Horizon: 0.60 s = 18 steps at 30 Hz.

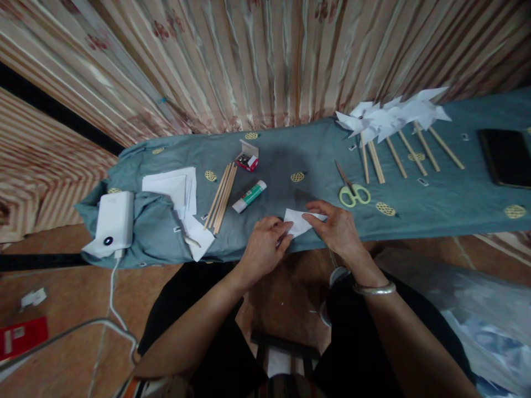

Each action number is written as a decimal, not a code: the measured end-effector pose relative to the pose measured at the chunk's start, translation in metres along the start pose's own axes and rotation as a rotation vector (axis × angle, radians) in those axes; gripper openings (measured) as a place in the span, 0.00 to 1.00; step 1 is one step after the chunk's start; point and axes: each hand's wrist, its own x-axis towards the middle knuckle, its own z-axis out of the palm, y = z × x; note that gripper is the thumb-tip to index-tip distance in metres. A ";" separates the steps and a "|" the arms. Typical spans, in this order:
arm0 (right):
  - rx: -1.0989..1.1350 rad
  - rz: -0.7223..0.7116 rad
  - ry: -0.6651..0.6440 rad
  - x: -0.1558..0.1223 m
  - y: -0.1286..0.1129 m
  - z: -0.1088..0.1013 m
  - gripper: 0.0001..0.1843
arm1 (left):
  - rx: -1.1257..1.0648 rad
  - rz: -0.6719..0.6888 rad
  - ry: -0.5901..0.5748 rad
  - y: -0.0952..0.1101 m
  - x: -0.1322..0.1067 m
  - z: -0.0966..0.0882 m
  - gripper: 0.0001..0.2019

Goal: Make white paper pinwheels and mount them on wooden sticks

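Note:
A small folded piece of white paper [297, 221] lies at the near edge of the cloth-covered table, between my two hands. My left hand [267, 243] pinches its left side, thumb and fingers closed on the edge. On the right side, my right hand [334, 224] grips the paper between thumb and forefinger. Beyond my left hand lies a green and white glue stick [249, 196]. Scissors [352, 190] with light green handles rest beyond my right hand, blades pointing away.
Several wooden sticks [221, 196] and white paper sheets [188, 182] lie to the left, near a small red open box [248, 157] and a white power bank [115, 221]. Paper pinwheels [385, 119] on sticks lie at the back right; a dark phone [506, 157] is far right.

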 end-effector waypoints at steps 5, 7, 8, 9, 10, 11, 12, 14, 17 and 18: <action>-0.013 -0.017 0.006 0.000 -0.001 0.000 0.13 | 0.008 -0.001 -0.002 -0.001 0.000 0.000 0.16; -0.020 -0.013 0.012 0.000 -0.002 0.001 0.13 | 0.009 -0.006 -0.005 0.000 0.001 0.000 0.16; -0.023 -0.010 0.014 0.000 -0.002 0.001 0.13 | 0.007 -0.009 -0.007 0.000 0.001 0.000 0.16; -0.024 -0.010 0.015 0.000 -0.002 0.001 0.13 | 0.006 -0.012 -0.008 0.000 0.001 0.000 0.16; -0.025 -0.011 0.017 0.000 -0.002 0.001 0.13 | 0.005 -0.014 -0.008 0.000 0.001 0.000 0.16; -0.026 -0.014 0.017 0.000 -0.002 0.001 0.13 | 0.006 -0.015 -0.008 0.001 0.002 -0.001 0.15; -0.026 -0.016 0.019 0.000 -0.002 0.001 0.13 | 0.009 -0.016 -0.009 0.001 0.002 -0.001 0.15; -0.026 -0.016 0.024 0.000 -0.002 0.001 0.13 | 0.017 -0.016 -0.008 0.001 0.002 -0.001 0.15; -0.029 -0.013 0.032 0.000 -0.002 0.001 0.12 | 0.029 -0.005 -0.004 0.001 0.002 -0.001 0.15; -0.030 -0.014 0.032 0.000 -0.002 0.001 0.12 | 0.032 0.003 -0.002 0.000 0.002 -0.001 0.15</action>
